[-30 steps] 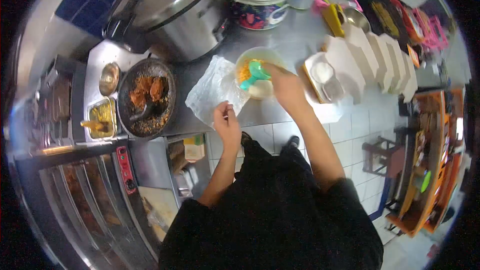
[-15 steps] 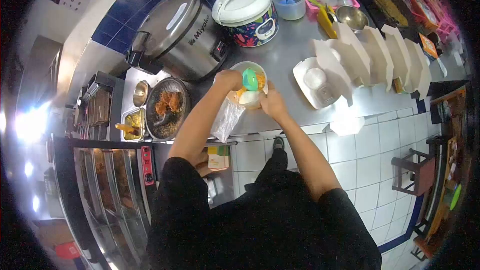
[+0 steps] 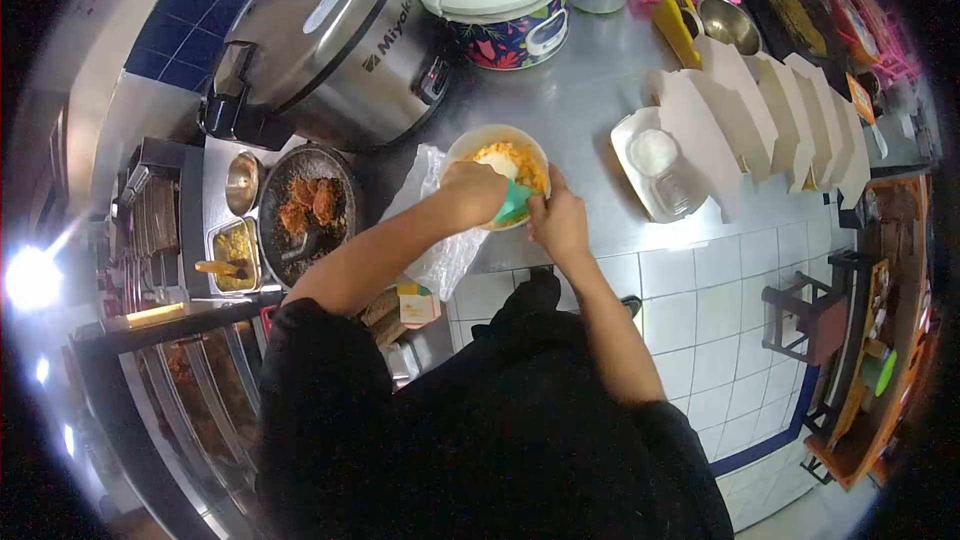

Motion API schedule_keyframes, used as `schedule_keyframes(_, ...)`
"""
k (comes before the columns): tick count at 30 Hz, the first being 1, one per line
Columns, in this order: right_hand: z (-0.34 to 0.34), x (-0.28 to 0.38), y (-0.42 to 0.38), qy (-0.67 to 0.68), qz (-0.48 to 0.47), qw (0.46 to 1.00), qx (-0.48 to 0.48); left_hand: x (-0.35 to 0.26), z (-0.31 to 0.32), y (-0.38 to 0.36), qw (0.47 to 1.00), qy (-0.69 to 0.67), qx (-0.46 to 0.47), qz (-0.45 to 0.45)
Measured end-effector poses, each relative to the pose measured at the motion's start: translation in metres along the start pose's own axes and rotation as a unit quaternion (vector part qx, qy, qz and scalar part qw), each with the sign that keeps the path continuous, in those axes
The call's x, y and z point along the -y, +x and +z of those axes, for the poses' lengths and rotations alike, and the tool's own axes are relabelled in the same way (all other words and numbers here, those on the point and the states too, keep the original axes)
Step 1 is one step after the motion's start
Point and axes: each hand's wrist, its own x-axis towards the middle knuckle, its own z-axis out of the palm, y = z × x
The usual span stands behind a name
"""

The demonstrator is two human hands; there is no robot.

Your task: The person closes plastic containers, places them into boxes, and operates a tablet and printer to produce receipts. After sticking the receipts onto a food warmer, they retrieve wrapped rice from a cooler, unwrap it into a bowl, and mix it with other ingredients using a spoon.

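Note:
A round pale bowl (image 3: 463, 147) stands on the steel counter in front of me, with orange-yellow food (image 3: 524, 162) and a white lump inside. My left hand (image 3: 476, 194) is closed around a green scoop (image 3: 516, 202), whose head dips into the bowl's near right side. The handle is mostly hidden in my fist. My right hand (image 3: 559, 221) grips the bowl's right rim, thumb and fingers closed on its wall. A crumpled clear plastic bag (image 3: 440, 258) lies by the bowl's left side, partly beneath my left forearm.
Behind stand a large steel rice cooker (image 3: 350, 50) and a flowered container (image 3: 510, 35) with a white lid. At left are a dark stone mortar (image 3: 345, 202) with reddish-brown food and a metal tray (image 3: 236, 278). Open cardboard boxes (image 3: 655, 185) line the right side.
The green scoop has gone from the bowl's middle to its near right side, moved by my left hand. My right hand stays at the rim. The camera view has shifted closer.

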Motion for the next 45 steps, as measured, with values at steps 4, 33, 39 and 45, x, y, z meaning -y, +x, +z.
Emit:
schedule_keyframes(4,-0.001,0.009,0.005,-0.019,-0.005,0.999,-0.027,0.015,-0.041,-0.038,0.994,-0.032,-0.104,0.002)
schedule_keyframes(33,0.021,-0.012,0.001,-0.130,-0.046,0.989,-0.054,0.011,-0.011,-0.001,0.992,-0.066,-0.081,-0.069)
schedule_keyframes(39,0.016,-0.010,0.013,-0.145,-0.082,0.982,-0.085,0.027,-0.036,-0.012,0.978,-0.095,-0.124,-0.141)
schedule_keyframes(45,0.016,-0.001,0.015,-0.116,-0.024,0.992,-0.041,0.039,-0.042,-0.018,0.977,-0.084,-0.174,-0.088)
